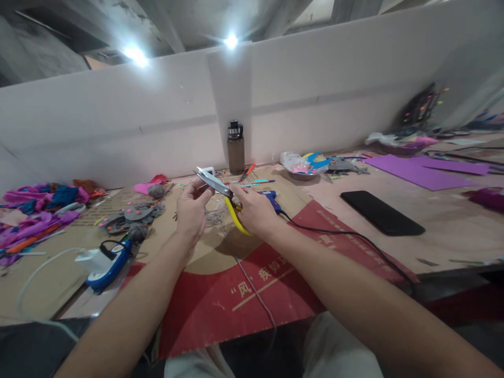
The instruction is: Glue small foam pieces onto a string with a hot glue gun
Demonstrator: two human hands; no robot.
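In the middle of the head view, my right hand (256,212) grips a pair of scissors (214,182) with a yellow handle. Their metal blades point up and to the left. My left hand (191,211) is closed beside the blades, thumb and fingers pinched together; what lies between them is too small to tell. Below the hands, a grey yarn (252,283) runs down across red-and-brown cardboard (220,315) and over its front edge. Loose grey yarn strands (214,216) lie between my hands. Just behind my right hand sits a blue glue gun (272,202), partly hidden.
A dark bottle (236,152) stands against the white partition. To the right are a black phone (380,212), purple sheets (421,170) and a bowl (305,170) of scraps. Leftward lie grey felt pieces (132,215), a blue power strip (112,270) and colourful scraps (39,210).
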